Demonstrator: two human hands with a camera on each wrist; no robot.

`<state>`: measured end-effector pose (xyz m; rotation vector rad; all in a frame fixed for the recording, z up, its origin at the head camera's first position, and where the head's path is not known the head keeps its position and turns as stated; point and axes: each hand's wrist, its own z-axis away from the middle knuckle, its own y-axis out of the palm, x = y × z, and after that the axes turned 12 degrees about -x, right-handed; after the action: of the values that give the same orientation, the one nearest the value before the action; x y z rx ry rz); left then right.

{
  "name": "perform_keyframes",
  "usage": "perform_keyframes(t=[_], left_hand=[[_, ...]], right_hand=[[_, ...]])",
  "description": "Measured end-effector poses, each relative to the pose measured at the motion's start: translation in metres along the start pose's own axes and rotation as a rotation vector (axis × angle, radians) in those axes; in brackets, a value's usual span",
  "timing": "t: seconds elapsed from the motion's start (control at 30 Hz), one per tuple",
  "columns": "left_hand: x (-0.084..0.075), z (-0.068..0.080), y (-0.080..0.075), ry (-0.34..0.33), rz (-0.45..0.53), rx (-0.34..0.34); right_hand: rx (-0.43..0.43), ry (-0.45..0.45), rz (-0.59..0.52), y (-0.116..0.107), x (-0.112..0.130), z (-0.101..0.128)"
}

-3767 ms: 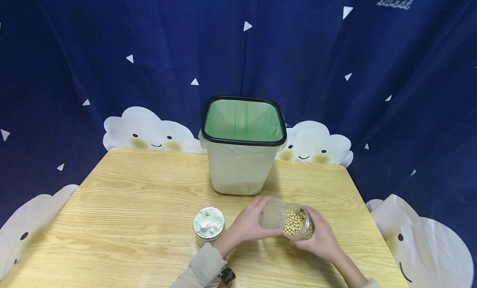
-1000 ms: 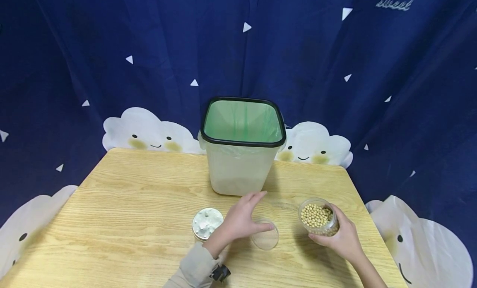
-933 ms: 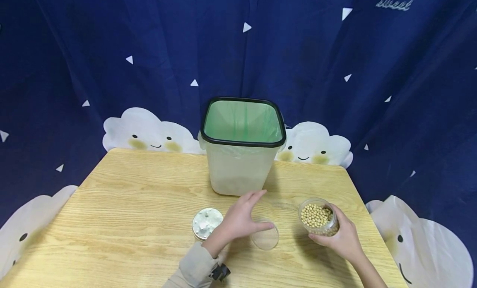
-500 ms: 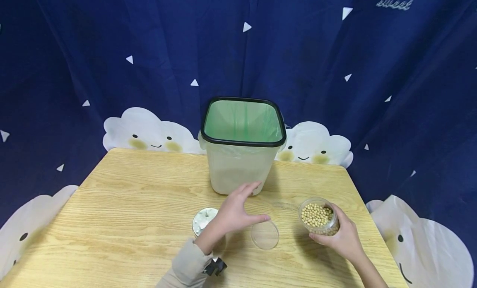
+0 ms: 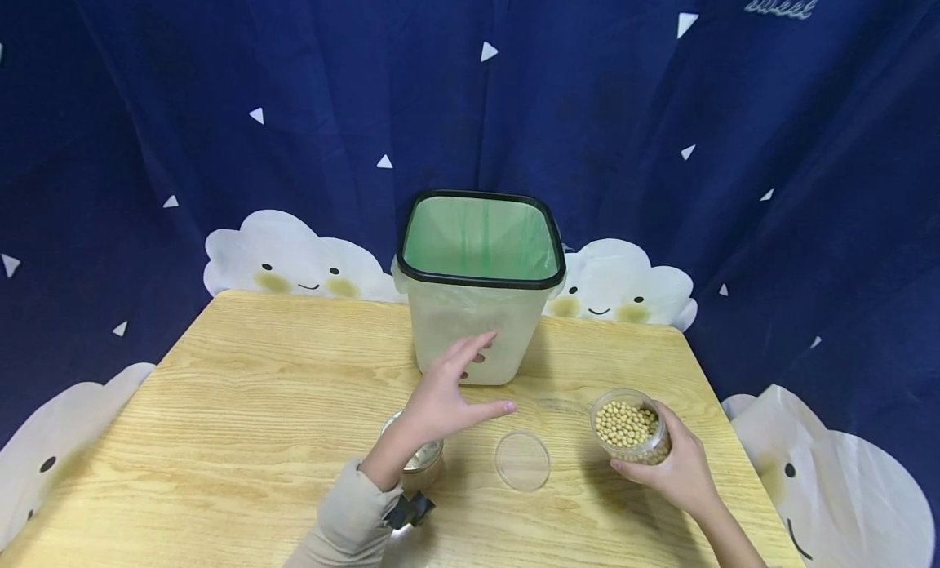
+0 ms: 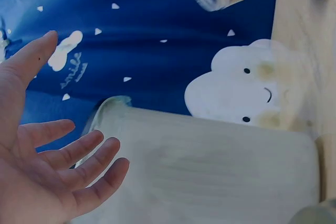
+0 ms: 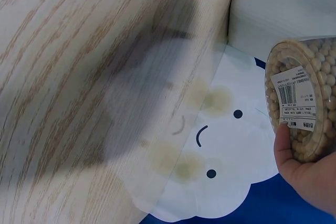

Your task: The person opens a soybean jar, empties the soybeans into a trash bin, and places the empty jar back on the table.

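Observation:
My right hand point(image 5: 671, 470) grips a clear, lidless jar of soybeans point(image 5: 628, 428) upright on the wooden table point(image 5: 242, 405); in the right wrist view the jar point(image 7: 302, 103) shows a barcode label beside my thumb. The jar's clear round lid point(image 5: 522, 461) lies flat on the table between my hands. My left hand point(image 5: 448, 392) hovers above the table with fingers spread, holding nothing, raised in front of the bin point(image 5: 479, 286). In the left wrist view the spread fingers point(image 6: 79, 166) are near the bin's wall point(image 6: 210, 177).
A translucent square bin with a black rim and green liner stands at the table's back centre. A metal tin point(image 5: 419, 462) with white contents sits under my left wrist. A dark blue curtain with cloud faces point(image 5: 294, 266) hangs behind the table.
My left hand has let go of the clear lid, which stays flat on the table, and has risen up and left toward the bin. The right hand keeps holding the jar.

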<state>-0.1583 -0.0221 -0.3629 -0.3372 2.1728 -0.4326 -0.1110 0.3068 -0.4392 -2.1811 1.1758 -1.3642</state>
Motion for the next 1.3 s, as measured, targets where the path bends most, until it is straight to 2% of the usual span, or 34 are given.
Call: perform_keyframes(t=[0.3,0.6,0.97,1.17,1.3], left_hand=[[0.001,-0.012,-0.019,0.065,0.03,-0.078],[0.004,-0.028,-0.041,0.098,0.036,-0.153],[0.009,-0.05,-0.068,0.083,0.04,-0.259],[0.015,-0.066,-0.082,0.076,-0.028,-0.336],[0.02,-0.077,-0.089,0.058,-0.111,-0.349]], right_hand=[[-0.001,-0.004,0.005,0.0,0.0,-0.001],[-0.006,-0.003,0.008,0.001,0.001,-0.002],[-0.001,0.004,-0.002,0.001,0.0,-0.003],[-0.003,-0.004,-0.005,0.001,0.0,-0.004],[-0.004,-0.012,-0.001,0.001,-0.001,-0.004]])
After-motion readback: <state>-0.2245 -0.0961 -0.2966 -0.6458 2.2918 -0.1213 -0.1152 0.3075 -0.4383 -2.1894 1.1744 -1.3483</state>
